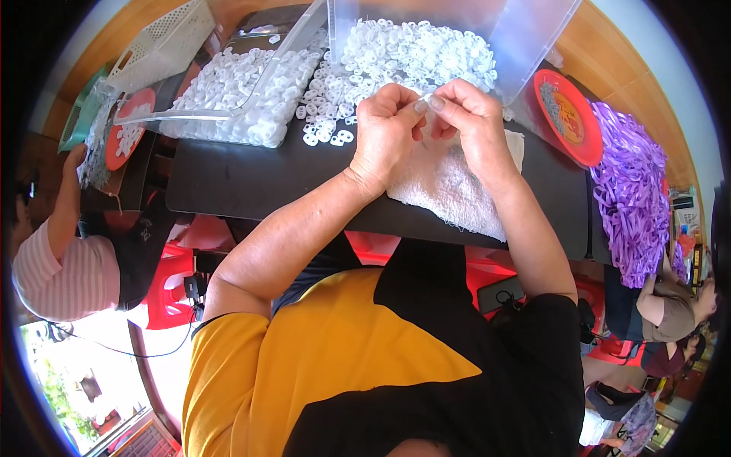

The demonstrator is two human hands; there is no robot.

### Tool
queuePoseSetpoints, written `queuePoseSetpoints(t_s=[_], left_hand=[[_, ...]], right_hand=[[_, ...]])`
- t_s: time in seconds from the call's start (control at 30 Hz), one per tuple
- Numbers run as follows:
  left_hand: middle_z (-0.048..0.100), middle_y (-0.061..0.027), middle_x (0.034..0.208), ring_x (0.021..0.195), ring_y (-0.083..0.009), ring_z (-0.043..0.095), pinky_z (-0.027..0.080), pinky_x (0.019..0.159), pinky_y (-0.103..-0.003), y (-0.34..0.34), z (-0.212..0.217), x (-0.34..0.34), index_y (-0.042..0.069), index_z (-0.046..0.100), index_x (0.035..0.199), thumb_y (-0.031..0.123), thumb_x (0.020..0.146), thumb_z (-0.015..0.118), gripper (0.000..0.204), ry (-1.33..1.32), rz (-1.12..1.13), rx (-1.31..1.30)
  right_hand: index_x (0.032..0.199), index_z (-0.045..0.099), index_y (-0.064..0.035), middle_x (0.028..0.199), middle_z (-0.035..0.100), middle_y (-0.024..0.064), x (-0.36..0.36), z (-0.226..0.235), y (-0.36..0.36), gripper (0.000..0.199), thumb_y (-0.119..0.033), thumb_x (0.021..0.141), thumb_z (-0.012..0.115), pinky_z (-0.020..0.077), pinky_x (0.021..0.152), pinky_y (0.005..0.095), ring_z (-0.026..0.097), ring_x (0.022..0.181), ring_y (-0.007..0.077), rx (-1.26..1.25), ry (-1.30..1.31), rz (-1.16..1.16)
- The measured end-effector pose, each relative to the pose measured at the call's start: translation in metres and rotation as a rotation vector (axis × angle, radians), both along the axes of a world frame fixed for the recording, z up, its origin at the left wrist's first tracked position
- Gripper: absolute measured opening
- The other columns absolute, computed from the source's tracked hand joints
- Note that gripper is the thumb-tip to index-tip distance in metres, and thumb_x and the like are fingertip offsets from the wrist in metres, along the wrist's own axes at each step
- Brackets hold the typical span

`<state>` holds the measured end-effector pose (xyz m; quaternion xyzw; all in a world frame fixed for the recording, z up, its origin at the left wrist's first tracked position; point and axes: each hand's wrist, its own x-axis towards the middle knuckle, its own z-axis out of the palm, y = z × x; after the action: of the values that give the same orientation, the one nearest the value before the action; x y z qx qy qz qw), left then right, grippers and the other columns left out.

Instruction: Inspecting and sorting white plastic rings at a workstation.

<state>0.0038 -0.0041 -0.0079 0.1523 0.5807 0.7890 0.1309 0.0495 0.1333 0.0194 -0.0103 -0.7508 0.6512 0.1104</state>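
My left hand [383, 137] and my right hand [476, 129] meet above a white cloth [449, 186], thumbs and forefingers pinched together. Between the thumb tips shows a bit of a small white plastic piece [426, 97], mostly covered by the fingers. Just left of my left hand, loose white oval pieces with two holes [324, 135] lie on the black table [251, 179]. More of them spread out behind my hands in a clear plastic bin [419, 53] that lies on its side.
On the left stands another clear bin [263, 137] full of white pieces. To the right are a red plate [586, 152] with small grey parts and a heap of purple straps [628, 183]. A person [68, 266] sits at far left, another [678, 308] at far right.
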Motion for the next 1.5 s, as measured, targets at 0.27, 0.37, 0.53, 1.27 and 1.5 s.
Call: queuePoseSetpoints(t_s=[0.27,0.37,0.53,1.27,1.5], left_hand=[[0.059,-0.0045,0.071,0.055,-0.0101,0.053,0.04,0.045,-0.023,-0.002,0.01,0.003,-0.001,0.06,0.087,0.008,0.091,0.061,0.01,-0.09,-0.046,0.043],[0.061,-0.0054,0.072,0.055,-0.0115,0.054,0.041,0.046,-0.024,-0.002,0.011,0.002,-0.002,0.061,0.09,0.01,0.091,0.061,0.012,-0.149,-0.1,0.065],[0.061,-0.0063,0.074,0.057,-0.0125,0.056,0.042,0.047,-0.024,-0.005,0.013,0.002,-0.002,0.061,0.094,0.01,0.09,0.06,0.013,-0.141,-0.053,0.06],[0.061,-0.0047,0.07,0.056,-0.0106,0.054,0.04,0.049,-0.024,-0.017,0.023,0.001,-0.001,0.063,0.088,0.013,0.086,0.064,0.014,-0.187,0.036,0.125],[0.059,-0.0051,0.062,0.052,-0.0091,0.053,0.04,0.045,-0.023,-0.017,0.023,0.0,-0.004,0.062,0.082,0.006,0.084,0.06,0.01,-0.178,0.082,0.184]], right_hand=[[0.087,0.062,-0.003,0.069,0.055,-0.0008,0.002,0.004,0.001,0.013,-0.015,0.091,0.062,0.0421,0.058,0.0222,0.054,0.062,0.0083,-0.077,0.011,-0.028],[0.087,0.062,-0.0033,0.068,0.054,-0.0012,0.0,0.004,0.004,0.014,-0.017,0.091,0.062,0.0417,0.058,0.0224,0.053,0.062,0.0085,-0.087,0.004,-0.061],[0.087,0.062,-0.0025,0.068,0.054,-0.0017,0.0,0.0,0.015,0.015,-0.017,0.09,0.064,0.0416,0.056,0.0227,0.051,0.062,0.007,-0.026,-0.001,-0.079],[0.083,0.055,-0.0066,0.079,0.064,0.0145,-0.013,-0.012,-0.005,0.006,-0.011,0.079,0.055,0.0477,0.062,0.0484,0.063,0.073,0.0361,1.328,0.088,-0.019],[0.085,0.059,-0.007,0.075,0.064,0.0158,-0.019,-0.006,-0.001,0.01,-0.011,0.077,0.055,0.0474,0.065,0.0486,0.063,0.076,0.0375,1.265,-0.037,0.091]])
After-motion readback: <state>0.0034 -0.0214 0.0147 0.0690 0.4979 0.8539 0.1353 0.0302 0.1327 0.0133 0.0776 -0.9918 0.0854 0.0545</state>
